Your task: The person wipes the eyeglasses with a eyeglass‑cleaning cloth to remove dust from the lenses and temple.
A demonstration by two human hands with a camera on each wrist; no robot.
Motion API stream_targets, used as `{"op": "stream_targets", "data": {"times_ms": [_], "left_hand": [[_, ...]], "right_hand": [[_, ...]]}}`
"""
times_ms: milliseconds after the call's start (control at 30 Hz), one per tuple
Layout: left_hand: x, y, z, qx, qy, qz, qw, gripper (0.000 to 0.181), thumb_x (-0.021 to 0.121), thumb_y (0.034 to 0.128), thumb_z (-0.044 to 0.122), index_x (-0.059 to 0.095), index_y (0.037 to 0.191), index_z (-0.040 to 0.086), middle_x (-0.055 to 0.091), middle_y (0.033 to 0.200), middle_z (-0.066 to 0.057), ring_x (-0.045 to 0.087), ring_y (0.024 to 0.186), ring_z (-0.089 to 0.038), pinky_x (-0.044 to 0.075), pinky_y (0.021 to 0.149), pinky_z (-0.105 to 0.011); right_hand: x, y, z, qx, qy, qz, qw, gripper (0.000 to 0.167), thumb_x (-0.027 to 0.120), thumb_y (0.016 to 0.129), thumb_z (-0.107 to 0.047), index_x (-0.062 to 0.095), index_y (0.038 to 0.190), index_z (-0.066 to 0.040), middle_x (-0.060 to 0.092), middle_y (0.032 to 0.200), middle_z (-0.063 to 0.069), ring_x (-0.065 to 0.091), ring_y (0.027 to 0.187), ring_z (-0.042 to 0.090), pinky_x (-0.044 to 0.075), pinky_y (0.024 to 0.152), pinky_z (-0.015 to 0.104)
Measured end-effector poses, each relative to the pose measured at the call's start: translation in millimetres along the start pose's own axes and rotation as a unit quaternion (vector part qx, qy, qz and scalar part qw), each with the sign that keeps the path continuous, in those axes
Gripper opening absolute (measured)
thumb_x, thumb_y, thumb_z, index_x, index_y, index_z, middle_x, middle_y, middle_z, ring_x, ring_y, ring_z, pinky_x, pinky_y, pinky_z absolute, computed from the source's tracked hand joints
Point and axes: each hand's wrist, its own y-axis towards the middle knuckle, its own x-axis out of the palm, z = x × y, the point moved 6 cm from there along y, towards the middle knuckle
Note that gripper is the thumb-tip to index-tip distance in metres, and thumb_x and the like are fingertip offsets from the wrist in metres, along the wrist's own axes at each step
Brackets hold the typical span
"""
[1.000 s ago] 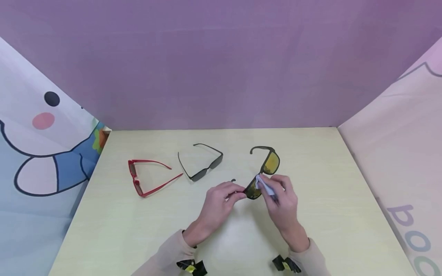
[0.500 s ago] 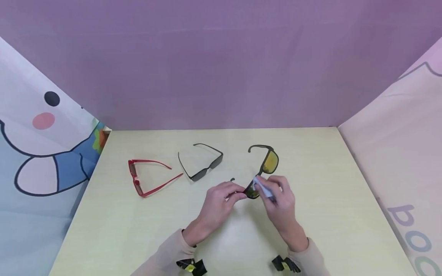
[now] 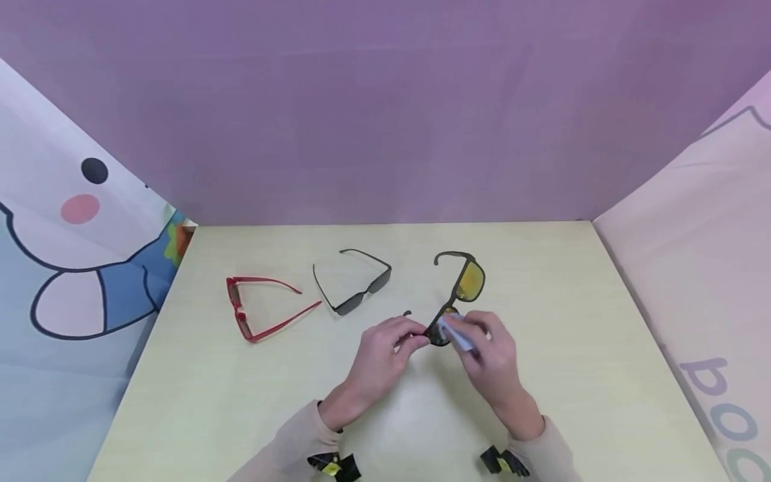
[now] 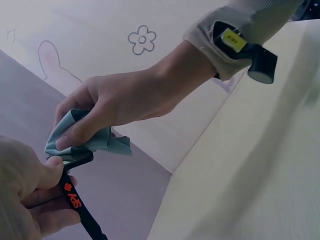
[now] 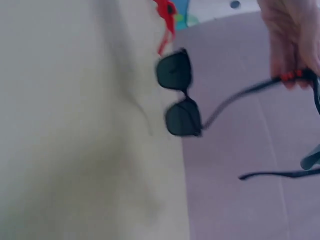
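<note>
Cloth (image 3: 456,335) (in right fingers (image 3: 472,329)) farther down the lens (image 3: 438,338) than before

Bunched blue cloth (image 3: 456,335) partly covers the unfolded glasses (image 3: 469,282) — yellow-lensed.

Head view: the right hand (image 3: 490,358) and cloth (image 3: 456,335) cover much of the near lens (image 3: 436,340) of the yellow-lensed glasses (image 3: 470,281); behind the left hand (image 3: 382,351), most of one temple (image 3: 407,313) is hidden, hooked tip showing. Left wrist view: left hand cut by left edge; print on yellow label (image 4: 233,41) too small to read. Right wrist view: blurred; black glasses (image 5: 181,82) soft-edged, red glasses (image 5: 166,20) cropped at top, yellow-lensed pair running off right edge, cloth reduced to a corner.
</note>
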Motion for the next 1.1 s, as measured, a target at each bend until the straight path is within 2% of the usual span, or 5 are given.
{"op": "stream_targets", "data": {"times_ms": [167, 433, 700, 967, 1100], "left_hand": [[-1.1, 0.3, 1.7, -0.004, 0.001, 0.0, 1.0, 0.008, 0.075, 0.0928, 0.01, 0.077, 0.099, 0.005, 0.075, 0.092, -0.002, 0.065, 0.08, -0.009, 0.057, 0.071, -0.022], [-1.9, 0.9, 1.6, 0.001, -0.003, 0.003, 1.0, 0.009, 0.074, 0.0938, 0.01, 0.075, 0.1, 0.005, 0.072, 0.09, -0.002, 0.061, 0.077, -0.009, 0.055, 0.068, -0.021], [-0.7, 0.8, 3.7, -0.008, -0.005, -0.004, 0.9999, 0.008, 0.075, 0.0931, 0.009, 0.075, 0.099, 0.004, 0.073, 0.09, -0.002, 0.061, 0.076, -0.008, 0.055, 0.068, -0.022], [-3.1, 1.8, 3.4, -0.011, -0.015, 0.0, 0.9998, 0.009, 0.074, 0.0936, 0.008, 0.074, 0.101, 0.003, 0.073, 0.092, -0.003, 0.065, 0.08, -0.011, 0.058, 0.071, -0.024], [-2.8, 2.2, 3.2, -0.011, -0.016, -0.002, 0.9998, 0.009, 0.074, 0.0932, 0.008, 0.074, 0.1, 0.003, 0.073, 0.09, -0.003, 0.065, 0.08, -0.011, 0.058, 0.071, -0.024]], "right_hand": [[-6, 2.3, 8, 0.033, -0.009, 0.019, 0.9992, 0.032, 0.065, 0.103, -0.029, 0.078, 0.101, 0.001, 0.063, 0.088, 0.017, 0.06, 0.066, 0.023, 0.055, 0.056, 0.026], [2, -9.5, -10, -0.036, 0.021, -0.001, 0.9991, 0.029, 0.059, 0.105, -0.018, 0.077, 0.094, 0.002, 0.063, 0.085, 0.014, 0.053, 0.063, 0.019, 0.046, 0.053, 0.02], [-9, -2.4, 9, 0.053, -0.003, 0.045, 0.9976, 0.035, 0.066, 0.102, -0.03, 0.077, 0.097, 0.004, 0.063, 0.087, 0.019, 0.061, 0.066, 0.026, 0.056, 0.064, 0.02], [0, -13.2, -11, -0.028, 0.019, 0.017, 0.9993, 0.029, 0.06, 0.105, -0.02, 0.076, 0.093, 0.002, 0.063, 0.084, 0.015, 0.054, 0.061, 0.019, 0.048, 0.053, 0.02], [-4, -8.9, -3, -0.01, 0.002, 0.041, 0.9991, 0.03, 0.063, 0.104, -0.022, 0.076, 0.094, 0.003, 0.063, 0.083, 0.017, 0.056, 0.061, 0.021, 0.051, 0.054, 0.022]]}}
